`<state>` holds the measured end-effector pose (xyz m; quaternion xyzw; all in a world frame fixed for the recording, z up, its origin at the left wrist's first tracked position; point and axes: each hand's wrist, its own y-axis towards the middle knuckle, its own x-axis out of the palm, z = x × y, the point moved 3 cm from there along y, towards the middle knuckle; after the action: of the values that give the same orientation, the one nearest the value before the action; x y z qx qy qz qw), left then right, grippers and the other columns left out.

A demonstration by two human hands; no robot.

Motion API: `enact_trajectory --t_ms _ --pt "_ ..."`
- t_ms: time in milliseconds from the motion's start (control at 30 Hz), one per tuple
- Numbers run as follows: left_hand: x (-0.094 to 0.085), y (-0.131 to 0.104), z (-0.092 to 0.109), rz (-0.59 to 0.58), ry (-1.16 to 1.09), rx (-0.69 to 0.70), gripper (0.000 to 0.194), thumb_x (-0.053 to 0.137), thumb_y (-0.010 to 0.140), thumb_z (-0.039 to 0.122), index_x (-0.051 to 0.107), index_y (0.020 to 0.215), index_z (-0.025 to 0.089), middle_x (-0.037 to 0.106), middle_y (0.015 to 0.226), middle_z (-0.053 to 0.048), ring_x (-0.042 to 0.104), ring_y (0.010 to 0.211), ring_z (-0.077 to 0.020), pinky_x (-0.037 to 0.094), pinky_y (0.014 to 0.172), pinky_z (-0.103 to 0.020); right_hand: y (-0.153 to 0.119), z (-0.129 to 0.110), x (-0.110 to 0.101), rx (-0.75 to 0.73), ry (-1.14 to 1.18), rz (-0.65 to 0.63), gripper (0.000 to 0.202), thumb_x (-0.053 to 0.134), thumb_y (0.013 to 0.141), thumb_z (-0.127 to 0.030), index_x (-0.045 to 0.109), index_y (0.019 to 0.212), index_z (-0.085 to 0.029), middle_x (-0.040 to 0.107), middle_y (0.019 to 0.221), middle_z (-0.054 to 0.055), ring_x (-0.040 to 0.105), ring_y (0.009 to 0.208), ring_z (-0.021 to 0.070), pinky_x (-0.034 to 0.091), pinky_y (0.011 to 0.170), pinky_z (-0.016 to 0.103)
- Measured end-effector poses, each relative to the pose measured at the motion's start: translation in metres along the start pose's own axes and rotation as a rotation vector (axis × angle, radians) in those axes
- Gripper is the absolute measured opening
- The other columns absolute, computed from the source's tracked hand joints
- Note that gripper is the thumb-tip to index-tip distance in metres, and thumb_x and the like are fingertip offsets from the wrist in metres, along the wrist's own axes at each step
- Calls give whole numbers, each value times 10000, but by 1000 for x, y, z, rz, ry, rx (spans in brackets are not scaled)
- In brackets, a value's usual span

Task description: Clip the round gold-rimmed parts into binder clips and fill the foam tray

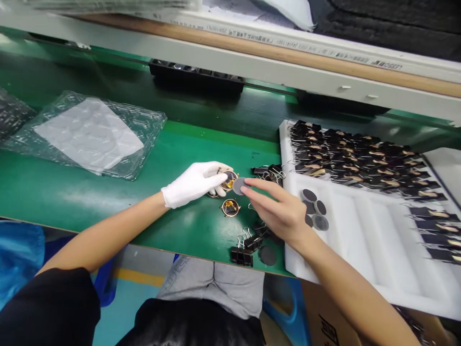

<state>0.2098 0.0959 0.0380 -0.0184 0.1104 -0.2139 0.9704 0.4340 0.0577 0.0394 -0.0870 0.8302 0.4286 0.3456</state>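
Note:
My left hand (194, 183), in a white glove, is closed around a round gold-rimmed watch case (229, 181) just above the green table. Part of another round rim shows beneath its fingers. My bare right hand (283, 211) pinches a flat grey disc (238, 186) by its edge, right beside the held watch case. I cannot tell whether disc and case touch. A second watch case (230, 207), dark and gold inside, lies on the table below my left hand. Black binder clips (242, 255) are scattered near my right hand, and a dark disc (267, 255) lies beside them.
At right stands a white foam tray (345, 250) bearing rows of black binder clips (360, 154) and several round discs (320, 222). A clear plastic tray (151, 129) with a white sheet (90, 134) lies at left. A shelf edge (252, 53) crosses above a black bin (196, 77).

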Motion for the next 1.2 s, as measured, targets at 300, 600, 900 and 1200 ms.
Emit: enact_trajectory --t_ms 300,600,900,1200 --pt "9 -10 -3 -111 -61 74 494 636 951 362 608 1414 193 750 1274 -97 772 1018 -208 647 922 -371 2 -6 8 -159 -255 -252 440 579 976 -103 677 1354 -305 714 1387 69 638 1338 310 597 1003 549" --pt "27 -11 -4 -29 84 140 476 655 914 391 646 1342 183 757 1242 -87 744 1075 -216 623 945 -363 0 -2 16 319 327 -50 508 702 927 -267 581 1420 -268 676 1334 136 708 1162 261 673 894 447" --pt "36 41 42 9 556 254 404 459 1027 469 653 1228 178 759 916 -35 712 751 -149 547 738 -289 5 60 -41 760 877 352 360 964 653 -421 770 903 -251 796 930 17 756 847 182 637 837 370" --pt "58 136 45 -235 1474 451 415 422 1042 505 720 967 226 757 887 -60 678 770 -223 325 622 -314 4 90 -54 889 1150 446 390 1017 535 -388 757 802 -273 782 846 -41 702 763 120 551 682 246"
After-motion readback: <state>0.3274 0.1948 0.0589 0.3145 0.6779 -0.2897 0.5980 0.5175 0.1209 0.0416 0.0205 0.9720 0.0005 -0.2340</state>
